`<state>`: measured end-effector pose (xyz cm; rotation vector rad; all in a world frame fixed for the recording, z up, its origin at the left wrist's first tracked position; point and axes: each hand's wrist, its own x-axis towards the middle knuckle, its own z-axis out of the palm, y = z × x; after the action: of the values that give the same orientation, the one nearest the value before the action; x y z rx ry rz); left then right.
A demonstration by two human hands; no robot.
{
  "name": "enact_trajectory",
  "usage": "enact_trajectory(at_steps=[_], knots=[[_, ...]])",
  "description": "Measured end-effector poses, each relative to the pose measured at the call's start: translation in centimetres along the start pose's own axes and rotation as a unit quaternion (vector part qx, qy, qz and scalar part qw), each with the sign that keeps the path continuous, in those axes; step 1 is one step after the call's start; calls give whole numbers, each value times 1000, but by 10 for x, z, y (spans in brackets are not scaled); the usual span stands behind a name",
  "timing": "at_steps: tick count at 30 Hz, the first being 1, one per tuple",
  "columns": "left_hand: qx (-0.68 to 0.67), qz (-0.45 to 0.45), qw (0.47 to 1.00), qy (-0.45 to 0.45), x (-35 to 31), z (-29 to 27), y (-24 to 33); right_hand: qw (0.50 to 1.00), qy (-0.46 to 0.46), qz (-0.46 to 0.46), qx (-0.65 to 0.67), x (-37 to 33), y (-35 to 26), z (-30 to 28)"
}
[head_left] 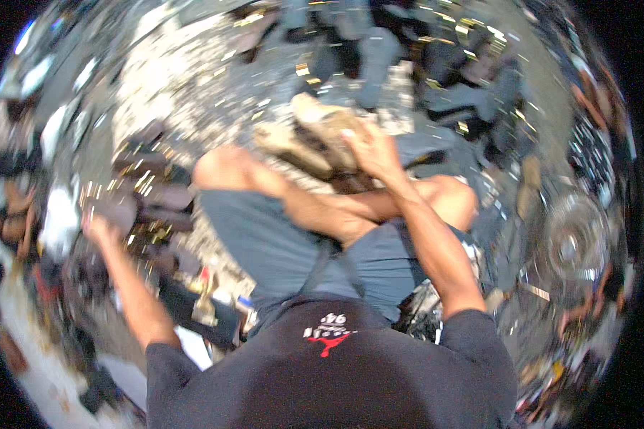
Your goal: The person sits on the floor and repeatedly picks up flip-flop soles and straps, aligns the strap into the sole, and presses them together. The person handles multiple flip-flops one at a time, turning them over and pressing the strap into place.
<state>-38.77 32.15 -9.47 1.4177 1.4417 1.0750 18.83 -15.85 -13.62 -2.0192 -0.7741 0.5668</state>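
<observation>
Motion smears much of the picture. I sit cross-legged, and a pair of tan shoes (293, 151) with dark parts lies just beyond my crossed shins. My right hand (371, 149) is closed on the right side of the farther tan shoe (322, 114); its fingertips are blurred. Far out to the left, my left hand (101, 227) reaches to a heap of dark brown shoe-like pieces (166, 196). It touches or overlaps a rounded, flat dark piece (116, 209), and its fingers are too smeared to read.
Dark and blue-grey shoe-like pieces (379, 61) are piled ahead and to the right. A pale, speckled ground sheet (168, 75) spreads at the far left. A round, see-through object (571, 239) stands at the right. Other people (14, 218) are at the left edge.
</observation>
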Motion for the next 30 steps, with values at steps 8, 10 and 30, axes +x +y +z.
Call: enact_trajectory(at_steps=[8, 10, 30], knots=[[140, 262, 955, 25, -81, 141, 68, 932, 249, 237, -114, 96, 160, -16], [39, 156, 984, -77, -149, 208, 126, 950, 224, 205, -68, 110, 162, -13], [-38, 159, 799, -578, -422, 305, 168, 908, -158, 52, 385, -122, -75, -52]])
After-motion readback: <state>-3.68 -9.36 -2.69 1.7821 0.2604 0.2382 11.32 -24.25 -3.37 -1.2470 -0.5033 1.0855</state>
